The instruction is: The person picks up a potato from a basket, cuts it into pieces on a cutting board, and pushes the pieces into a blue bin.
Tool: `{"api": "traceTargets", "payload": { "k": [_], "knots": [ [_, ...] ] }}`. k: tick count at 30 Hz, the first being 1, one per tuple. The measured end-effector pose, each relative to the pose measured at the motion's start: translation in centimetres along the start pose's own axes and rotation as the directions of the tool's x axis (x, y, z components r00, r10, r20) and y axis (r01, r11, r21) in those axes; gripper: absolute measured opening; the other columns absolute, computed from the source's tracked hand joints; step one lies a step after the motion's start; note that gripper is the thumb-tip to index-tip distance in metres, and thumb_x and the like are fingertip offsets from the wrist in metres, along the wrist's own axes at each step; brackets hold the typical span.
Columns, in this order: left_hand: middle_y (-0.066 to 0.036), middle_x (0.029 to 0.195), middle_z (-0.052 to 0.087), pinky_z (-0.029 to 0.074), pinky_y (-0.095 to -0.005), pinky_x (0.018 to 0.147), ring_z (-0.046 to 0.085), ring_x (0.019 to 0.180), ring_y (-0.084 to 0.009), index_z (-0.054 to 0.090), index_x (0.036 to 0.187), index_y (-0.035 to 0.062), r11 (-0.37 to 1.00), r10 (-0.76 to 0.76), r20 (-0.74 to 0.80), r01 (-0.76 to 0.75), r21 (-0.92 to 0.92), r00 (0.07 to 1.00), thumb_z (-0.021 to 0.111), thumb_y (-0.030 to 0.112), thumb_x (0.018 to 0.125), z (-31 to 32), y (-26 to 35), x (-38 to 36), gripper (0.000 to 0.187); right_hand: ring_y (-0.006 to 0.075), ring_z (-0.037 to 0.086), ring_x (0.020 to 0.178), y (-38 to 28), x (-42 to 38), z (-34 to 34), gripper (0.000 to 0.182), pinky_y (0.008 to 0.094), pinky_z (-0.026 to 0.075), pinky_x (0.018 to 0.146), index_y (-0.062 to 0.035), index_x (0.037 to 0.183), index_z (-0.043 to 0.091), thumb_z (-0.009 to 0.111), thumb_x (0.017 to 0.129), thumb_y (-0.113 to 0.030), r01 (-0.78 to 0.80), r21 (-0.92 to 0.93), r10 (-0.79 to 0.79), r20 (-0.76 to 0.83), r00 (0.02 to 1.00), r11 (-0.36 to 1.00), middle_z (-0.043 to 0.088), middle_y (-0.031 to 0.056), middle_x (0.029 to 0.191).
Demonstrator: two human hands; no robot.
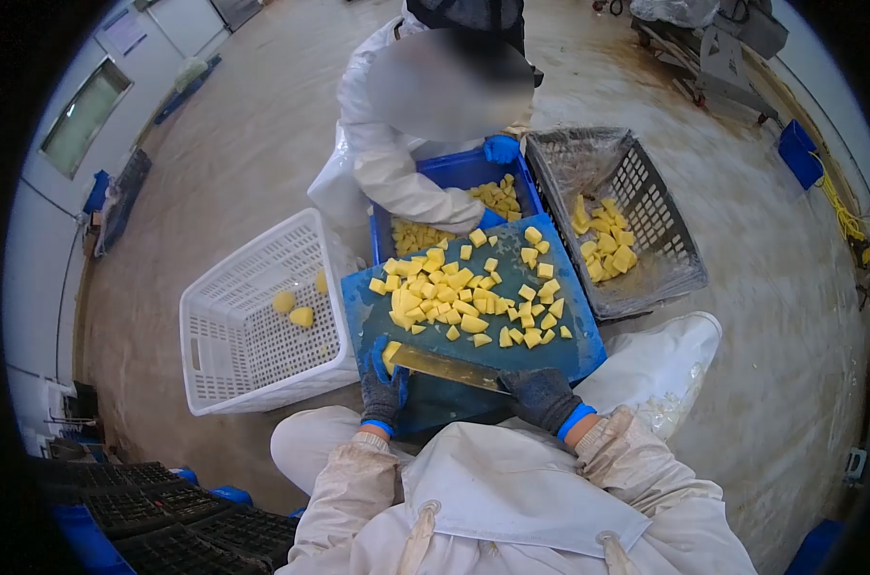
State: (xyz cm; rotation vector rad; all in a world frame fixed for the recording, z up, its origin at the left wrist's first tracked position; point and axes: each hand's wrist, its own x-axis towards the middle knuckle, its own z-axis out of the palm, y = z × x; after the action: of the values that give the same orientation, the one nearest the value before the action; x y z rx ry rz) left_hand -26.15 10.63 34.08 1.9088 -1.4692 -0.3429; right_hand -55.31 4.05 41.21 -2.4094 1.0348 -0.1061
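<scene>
My right hand [542, 397], in a dark glove with a blue cuff, is closed round the handle of a knife. The broad blade of the knife [451, 368] points left across the near part of a blue cutting board [577, 353]. At the blade's tip end, my left hand [385, 388], gloved alike, holds a yellow potato piece [391, 356]. Beyond the blade, a heap of cut potato chunks [440, 292] covers the middle of the board, with looser chunks [540, 311] to the right. The knife handle is hidden by my right hand.
A white crate [197, 331] with a few peeled potatoes [301, 316] stands left. Behind the board, a person's blue-gloved hand [501, 149] is at a blue tub [440, 171] of potato chunks. Right is a plastic-lined dark crate [663, 206] holding yellow pieces [607, 244].
</scene>
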Motion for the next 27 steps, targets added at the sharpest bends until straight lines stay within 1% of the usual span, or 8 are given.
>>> {"api": "traceTargets", "payload": {
  "k": [7, 11, 13, 16, 19, 21, 25, 27],
  "knots": [
    [-0.021, 0.125, 0.045, 0.031, -0.0457, 0.101, 0.04, 0.117, -0.0394, 0.039, 0.129, 0.0032, 0.999, -0.003, 0.011, 0.003, -0.034, 1.0, 0.058, 0.034, 0.085, -0.4, 0.8, 0.0, 0.057, 0.0341, 0.062, 0.075, 0.3, -0.1, 0.2, 0.027, 0.0431, 0.049, 0.063, -0.0121, 0.099, 0.062, 0.062, 0.075, -0.026, 0.034, 0.08, -0.029, -0.064, 0.998, 0.996, 0.063, 0.0155, 0.082],
    [-0.022, 0.126, 0.045, 0.031, -0.0456, 0.1, 0.041, 0.117, -0.0391, 0.04, 0.128, 0.0027, 1.0, -0.005, 0.022, 0.005, -0.015, 1.0, 0.056, 0.033, 0.086, -0.3, 0.5, 0.0, 0.055, 0.0349, 0.063, 0.074, 0.3, 0.0, 0.4, 0.023, 0.0426, 0.049, 0.063, -0.0113, 0.096, 0.063, 0.06, 0.076, -0.024, -0.032, 0.044, 0.032, -0.008, 0.999, 0.999, 0.063, 0.0169, 0.079],
    [-0.021, 0.126, 0.045, 0.031, -0.0451, 0.1, 0.041, 0.117, -0.0386, 0.04, 0.128, 0.0027, 0.998, 0.056, 0.003, -0.056, -0.016, 0.998, 0.056, 0.034, 0.086, 0.0, 0.2, 0.2, 0.055, 0.0352, 0.063, 0.073, 0.2, -0.1, 0.1, 0.022, 0.0425, 0.049, 0.063, -0.0111, 0.095, 0.063, 0.059, 0.076, -0.023, -0.049, 0.039, 0.048, 0.019, 0.999, 0.998, 0.063, 0.0176, 0.078],
    [-0.021, 0.126, 0.045, 0.031, -0.0444, 0.101, 0.04, 0.119, -0.0378, 0.04, 0.129, 0.0025, 0.998, 0.006, 0.01, -0.005, -0.056, 1.0, 0.056, 0.036, 0.086, -0.2, 0.3, 0.1, 0.056, 0.0352, 0.063, 0.072, -0.2, -0.3, -0.5, 0.02, 0.0428, 0.049, 0.063, -0.0105, 0.092, 0.063, 0.059, 0.076, -0.022, -0.037, 0.048, 0.037, 0.002, 0.999, 0.998, 0.063, 0.0182, 0.076],
    [-0.02, 0.127, 0.045, 0.031, -0.0444, 0.101, 0.04, 0.119, -0.0379, 0.04, 0.129, 0.0032, 0.998, -0.025, 0.0, 0.025, -0.064, 1.0, 0.056, 0.036, 0.086, -0.1, 0.5, 0.0, 0.057, 0.0341, 0.064, 0.077, -0.3, 0.1, -0.5, 0.02, 0.0432, 0.05, 0.069, -0.0075, 0.092, 0.064, 0.053, 0.077, -0.014, -0.053, 0.086, 0.046, 0.071, 0.996, 0.995, 0.064, 0.0186, 0.082],
    [-0.02, 0.127, 0.044, 0.03, -0.0447, 0.101, 0.04, 0.118, -0.0382, 0.039, 0.13, 0.0043, 1.0, -0.006, -0.012, 0.006, -0.004, 1.0, 0.055, 0.035, 0.086, 0.0, -0.1, -0.1, 0.056, 0.0348, 0.063, 0.072, 0.1, 0.1, 0.2, 0.019, 0.043, 0.049, 0.063, -0.0095, 0.09, 0.062, 0.059, 0.075, -0.021, 0.018, 0.09, -0.011, -0.079, 0.997, 0.996, 0.063, 0.0171, 0.076],
    [-0.02, 0.127, 0.045, 0.031, -0.0445, 0.101, 0.041, 0.118, -0.0386, 0.038, 0.131, 0.0049, 1.0, 0.023, 0.008, -0.023, -0.004, 1.0, 0.056, 0.036, 0.086, -0.1, -0.1, -0.1, 0.058, 0.0346, 0.062, 0.073, 0.2, -0.1, 0.2, 0.017, 0.0428, 0.049, 0.064, -0.0104, 0.088, 0.062, 0.059, 0.075, -0.022, -0.004, 0.072, 0.005, -0.017, 1.0, 0.997, 0.063, 0.0156, 0.076],
    [-0.02, 0.126, 0.045, 0.032, -0.0441, 0.1, 0.042, 0.117, -0.0382, 0.038, 0.131, 0.0047, 0.999, -0.017, 0.009, 0.018, -0.033, 1.0, 0.057, 0.036, 0.085, -0.1, 0.0, -0.1, 0.059, 0.034, 0.062, 0.073, 0.3, 0.0, 0.4, 0.016, 0.0428, 0.049, 0.063, -0.0113, 0.086, 0.062, 0.06, 0.074, -0.022, 0.04, 0.053, -0.035, -0.084, 0.996, 0.998, 0.063, 0.0142, 0.076]
  ]
}}
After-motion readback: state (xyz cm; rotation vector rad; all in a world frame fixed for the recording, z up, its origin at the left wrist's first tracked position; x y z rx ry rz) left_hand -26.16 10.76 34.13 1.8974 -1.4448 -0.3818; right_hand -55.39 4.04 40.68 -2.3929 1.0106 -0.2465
